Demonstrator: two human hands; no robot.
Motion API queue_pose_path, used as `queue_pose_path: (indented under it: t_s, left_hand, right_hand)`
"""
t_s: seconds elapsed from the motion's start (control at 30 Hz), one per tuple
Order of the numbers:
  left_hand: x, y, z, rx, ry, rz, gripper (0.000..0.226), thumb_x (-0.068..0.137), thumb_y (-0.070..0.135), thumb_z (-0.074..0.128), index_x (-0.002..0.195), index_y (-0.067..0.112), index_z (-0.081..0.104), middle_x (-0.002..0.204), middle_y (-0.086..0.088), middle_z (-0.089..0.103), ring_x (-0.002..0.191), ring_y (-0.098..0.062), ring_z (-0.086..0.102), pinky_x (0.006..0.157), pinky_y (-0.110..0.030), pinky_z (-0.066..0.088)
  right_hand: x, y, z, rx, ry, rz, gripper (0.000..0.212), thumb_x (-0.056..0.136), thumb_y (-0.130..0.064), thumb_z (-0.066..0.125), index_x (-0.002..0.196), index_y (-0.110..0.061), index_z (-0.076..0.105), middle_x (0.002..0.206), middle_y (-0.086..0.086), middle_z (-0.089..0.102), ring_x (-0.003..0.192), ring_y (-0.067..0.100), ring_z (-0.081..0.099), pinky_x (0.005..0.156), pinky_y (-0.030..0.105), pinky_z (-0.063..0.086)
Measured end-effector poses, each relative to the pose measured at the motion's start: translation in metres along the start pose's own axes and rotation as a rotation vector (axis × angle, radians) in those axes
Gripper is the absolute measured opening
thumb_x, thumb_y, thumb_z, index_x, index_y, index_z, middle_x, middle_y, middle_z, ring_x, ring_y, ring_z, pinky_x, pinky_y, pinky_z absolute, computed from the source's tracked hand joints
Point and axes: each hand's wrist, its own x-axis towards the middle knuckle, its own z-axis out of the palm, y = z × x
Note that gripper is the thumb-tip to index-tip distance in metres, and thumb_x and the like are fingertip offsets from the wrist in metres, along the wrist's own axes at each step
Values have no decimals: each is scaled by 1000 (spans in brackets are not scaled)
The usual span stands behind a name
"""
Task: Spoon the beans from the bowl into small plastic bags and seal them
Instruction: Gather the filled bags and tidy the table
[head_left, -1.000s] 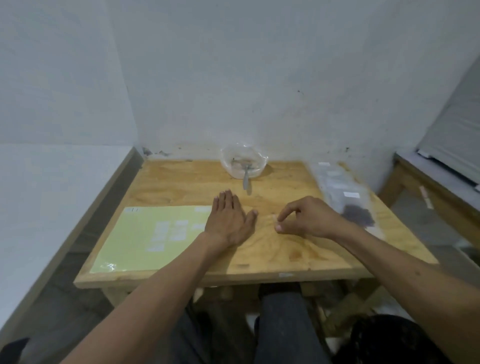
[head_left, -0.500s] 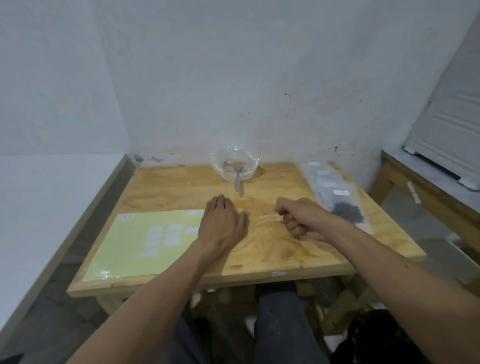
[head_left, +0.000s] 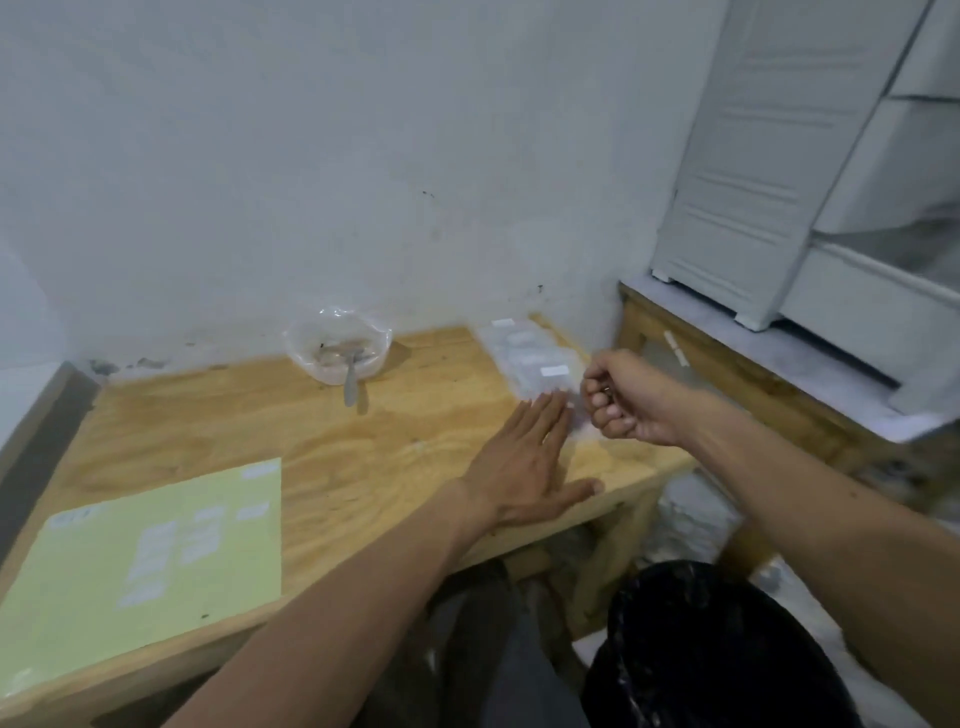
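Beans lie in the clear bowl (head_left: 337, 349) at the far edge of the wooden bench (head_left: 322, 441), against the wall; blur leaves them only a pinkish smear, and single beans cannot be told. Bench: cut off at the frame's left edge. Yellow-green sheet (head_left: 156, 561): flat on the near left corner, bearing pale labels too blurred to read, its corner cut by the frame. My left arm reaches diagonally across the bench toward the far right corner. My right arm enters from the lower right, wrist bent inward above the right edge. Plastic bags (head_left: 530, 358): a row of clear packets with white labels along the right edge, running to the far right corner; the nearest ones are partly hidden by my hands. My left hand (head_left: 524, 462): flat, palm down, fingers straight and together, thumb spread toward the near edge; the fingertips rest on the nearest bag. My right hand (head_left: 621, 397): fingers curled into a loose fist just beside the left fingertips; whether it pinches a bag edge I cannot tell. Spoon (head_left: 352, 382): grey, its bowl end inside the bowl, handle over the rim pointing toward me.
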Motion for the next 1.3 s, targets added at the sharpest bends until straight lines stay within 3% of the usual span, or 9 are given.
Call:
queue_pose_path:
  t_s: [0.27, 0.47, 0.67, 0.77, 0.9, 0.97, 1.03, 1.17, 1.3]
  left_hand:
    - [28, -1, 17, -29, -219, 67, 78, 105, 59, 20, 162, 9, 1, 169, -7, -11, 155, -17, -13, 126, -35, -9]
    - [28, 1, 20, -41, -229, 69, 77, 105, 57, 20, 161, 10, 0, 169, -7, -12, 155, -17, -14, 124, -32, -11]
    - [27, 1, 22, -52, -210, 76, 77, 105, 58, 19, 162, 9, 2, 169, -8, -9, 156, -19, -11, 125, -33, -8]
    - [27, 0, 22, -52, -202, 79, 77, 104, 59, 17, 162, 10, 2, 169, -7, -8, 156, -18, -10, 126, -34, -7]
    - [28, -1, 22, -53, -198, 84, 77, 104, 59, 16, 162, 10, 2, 169, -7, -8, 156, -18, -11, 125, -34, -7]
    - [27, 0, 21, -56, -194, 82, 76, 104, 58, 17, 162, 10, 2, 169, -7, -8, 156, -18, -11, 125, -34, -7]
    - [28, 1, 20, -54, -187, 78, 76, 105, 57, 18, 162, 10, 2, 169, -7, -8, 156, -18, -10, 125, -34, -7]
    - [27, 0, 18, -104, -158, 73, 76, 105, 57, 26, 162, 10, 7, 170, -7, -2, 156, -18, -5, 126, -33, -4]
    - [12, 2, 5, -439, 119, 12, 60, 98, 41, 61, 150, 14, 45, 154, -4, 45, 141, -20, 41, 115, -24, 27]
  right_hand:
    - [-37, 75, -101, -426, 196, 148, 28, 97, -16, 44, 69, -15, 47, 55, 0, 43, 45, 13, 36, 40, 21, 31]
    - [-40, 162, -117, -880, 326, 294, 7, 87, -15, 67, 82, -11, 67, 82, 8, 69, 74, 21, 63, 77, 32, 57]
    - [-32, 225, -121, -1074, 449, 353, 29, 95, -11, 59, 68, -7, 52, 65, 7, 47, 75, 30, 57, 60, 31, 38]
    - [-35, 228, -121, -1003, 394, 418, 20, 90, -20, 73, 91, -2, 65, 91, 13, 63, 90, 30, 64, 57, 29, 50]
    - [-41, 215, -123, -910, 445, 390, 33, 90, -22, 74, 115, -4, 63, 108, 13, 60, 102, 34, 64, 78, 39, 59]
    - [-39, 205, -124, -866, 469, 365, 27, 90, -21, 73, 108, -4, 63, 97, 12, 60, 81, 28, 63, 61, 35, 55]
    - [-36, 191, -120, -890, 474, 334, 15, 93, -19, 67, 89, -6, 62, 88, 13, 62, 66, 20, 56, 61, 33, 49]
    - [-28, 151, -105, -942, 484, 200, 18, 89, -20, 67, 84, -3, 69, 93, 11, 70, 82, 24, 67, 69, 34, 56]
    - [-26, 94, -79, -1041, 550, 28, 29, 91, -29, 60, 66, -15, 56, 71, 5, 58, 67, 23, 60, 57, 30, 45]
